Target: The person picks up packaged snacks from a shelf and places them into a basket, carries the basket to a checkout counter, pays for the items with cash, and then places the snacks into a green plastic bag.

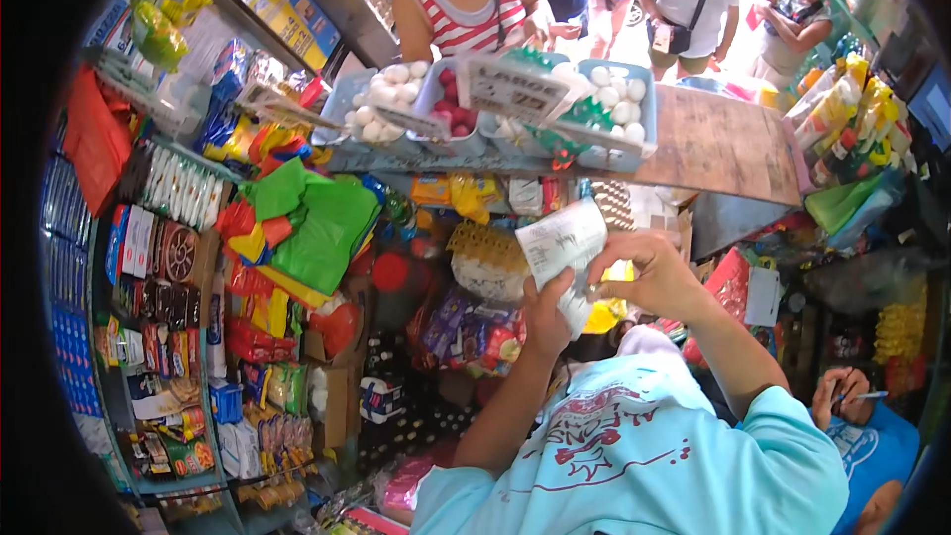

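Note:
My left hand (pixel 548 316) holds a long white paper slip (pixel 566 238) that bears printed and handwritten marks. Its thumb lies across the slip, and the lower end hangs below the thumb. At the slip's right edge is my right hand (pixel 645 273), with thumb and forefinger bent together. A small pale spot shows at those fingertips; whether they pinch the slip or something tiny, I cannot tell. Beyond both hands, plastic tubs (pixel 446 148) of white eggs (pixel 386 93) and red eggs (pixel 455 115) stand on a wooden counter (pixel 728 137), with price signs (pixel 513 85) in front.
Shelves of packaged goods (pixel 174 342) rise at the left, beside hanging green plastic bags (pixel 319 223). Several people stand past the counter, one in a striped top (pixel 475 11). At lower right, another person's hands (pixel 847 395) hold a pen. Bagged bottles (pixel 847 137) sit at the right.

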Action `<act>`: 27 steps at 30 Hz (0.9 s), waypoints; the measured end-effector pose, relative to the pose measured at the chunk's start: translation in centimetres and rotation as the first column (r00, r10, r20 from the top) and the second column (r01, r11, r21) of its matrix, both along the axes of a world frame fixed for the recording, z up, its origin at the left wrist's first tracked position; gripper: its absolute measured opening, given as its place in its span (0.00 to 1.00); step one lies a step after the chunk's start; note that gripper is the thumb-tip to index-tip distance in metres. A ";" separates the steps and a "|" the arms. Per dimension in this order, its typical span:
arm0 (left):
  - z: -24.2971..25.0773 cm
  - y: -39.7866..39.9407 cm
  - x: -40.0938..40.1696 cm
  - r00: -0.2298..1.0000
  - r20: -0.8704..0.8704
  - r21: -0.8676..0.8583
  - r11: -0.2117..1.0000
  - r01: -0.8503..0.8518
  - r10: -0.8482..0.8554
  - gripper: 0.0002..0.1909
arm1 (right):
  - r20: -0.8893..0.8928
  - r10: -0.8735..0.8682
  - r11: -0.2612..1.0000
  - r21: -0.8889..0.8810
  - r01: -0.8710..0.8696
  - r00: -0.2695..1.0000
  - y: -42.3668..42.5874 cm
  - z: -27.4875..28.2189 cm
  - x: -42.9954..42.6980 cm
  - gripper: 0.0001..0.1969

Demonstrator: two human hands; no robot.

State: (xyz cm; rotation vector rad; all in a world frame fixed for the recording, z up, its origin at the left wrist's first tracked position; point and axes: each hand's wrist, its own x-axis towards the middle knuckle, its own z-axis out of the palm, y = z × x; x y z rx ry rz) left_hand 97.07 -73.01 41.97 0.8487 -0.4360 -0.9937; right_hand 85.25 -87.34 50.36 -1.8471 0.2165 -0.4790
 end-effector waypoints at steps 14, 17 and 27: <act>-3.0 -2.6 -2.9 0.906 0.376 0.427 0.832 -0.353 0.192 0.09 | 0.013 -0.200 0.850 0.500 0.167 0.980 -36.3 0.5 12.0 0.14; -5.6 -1.7 -4.9 0.861 0.389 0.379 0.795 -0.473 0.327 0.07 | -0.143 -0.193 0.897 0.374 0.234 0.971 -39.9 -3.3 18.0 0.18; -12.0 6.6 -10.2 0.769 0.237 0.654 0.487 -0.578 0.594 0.05 | -0.213 -0.549 0.836 -0.154 0.527 0.808 -43.4 -9.6 30.6 0.20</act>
